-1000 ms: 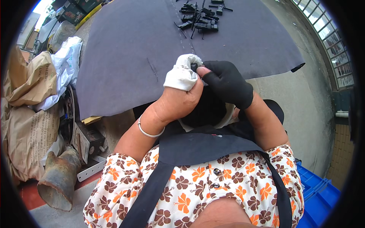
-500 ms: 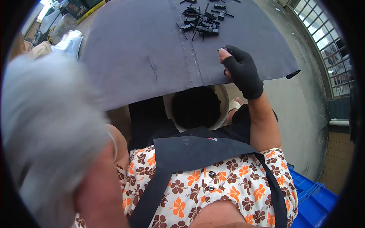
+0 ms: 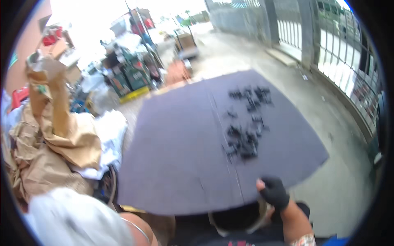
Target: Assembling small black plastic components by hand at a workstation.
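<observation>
My right hand point(image 3: 274, 193), in a black fingerless glove, is closed above the near edge of a grey cloth-covered table point(image 3: 172, 143). Its thumb presses toward the curled fingers; anything between them is too small or hidden to make out. Farther up the table lie a near pile of small black plastic parts point(image 3: 245, 143) and a far group of similar black parts point(image 3: 252, 97). At lower left, a grey-white, glove-like shape point(image 3: 76, 217), apparently my left hand, is smeared by motion. Its fingers cannot be distinguished. Beside it shows bare skin with a thin pale band.
Under the table's near edge stands a pale bucket point(image 3: 263, 211) with a dark inside. Brown paper sacks point(image 3: 67, 139) and white bags point(image 3: 111, 131) crowd the left side. Dark green crates point(image 3: 131, 78) stand beyond. A wall with barred railings point(image 3: 340, 53) runs along the right.
The view has tilted up, showing the whole table and the yard beyond. The grey-white shape now sits lower and fills less of the picture. My right hand stays closed near the table edge.
</observation>
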Tool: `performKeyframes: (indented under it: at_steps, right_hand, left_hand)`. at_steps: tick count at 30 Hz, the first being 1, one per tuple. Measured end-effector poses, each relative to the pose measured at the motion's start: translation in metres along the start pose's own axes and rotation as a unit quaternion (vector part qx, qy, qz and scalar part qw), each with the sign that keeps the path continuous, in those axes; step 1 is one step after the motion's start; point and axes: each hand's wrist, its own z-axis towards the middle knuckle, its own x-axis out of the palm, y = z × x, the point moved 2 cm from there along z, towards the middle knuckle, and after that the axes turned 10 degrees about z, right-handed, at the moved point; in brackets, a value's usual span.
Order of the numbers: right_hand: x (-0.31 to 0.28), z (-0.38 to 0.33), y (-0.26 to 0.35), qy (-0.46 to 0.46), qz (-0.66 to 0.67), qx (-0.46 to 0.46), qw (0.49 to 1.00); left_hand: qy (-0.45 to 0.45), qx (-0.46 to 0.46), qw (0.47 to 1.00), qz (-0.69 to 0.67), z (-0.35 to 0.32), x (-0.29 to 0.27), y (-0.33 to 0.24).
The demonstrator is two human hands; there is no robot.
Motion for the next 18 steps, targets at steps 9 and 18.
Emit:
performKeyframes:
  at_steps: [9, 18]
  right_hand:
    - [0.015, 0.013, -0.060, -0.022, 0.057, 0.021, 0.998]
    - [-0.004, 0.039, -0.014, -0.096, 0.017, -0.045, 0.994]
  left_hand:
    - [-0.071, 0.161, 0.984, -0.021, 0.030, -0.012, 0.077]
    - [-0.090, -0.161, 0.983, -0.023, -0.076, -0.001, 0.067]
